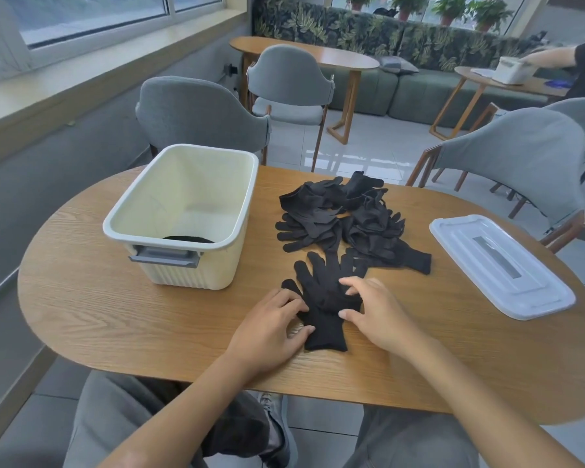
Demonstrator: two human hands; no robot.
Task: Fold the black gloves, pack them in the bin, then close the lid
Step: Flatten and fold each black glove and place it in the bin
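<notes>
Wooden table [115, 319] bears bin [183, 211], gloves [345, 221] (heaped), lid [500, 265].

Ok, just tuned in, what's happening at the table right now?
A person is working on one black glove laid flat at the near edge of the wooden table. The left hand touches its cuff side, and the right hand rests fingers on its palm. A pile of unfolded gloves lies behind it. The cream bin stands open to the left with something dark at its bottom. The lid lies off to the right.
</notes>
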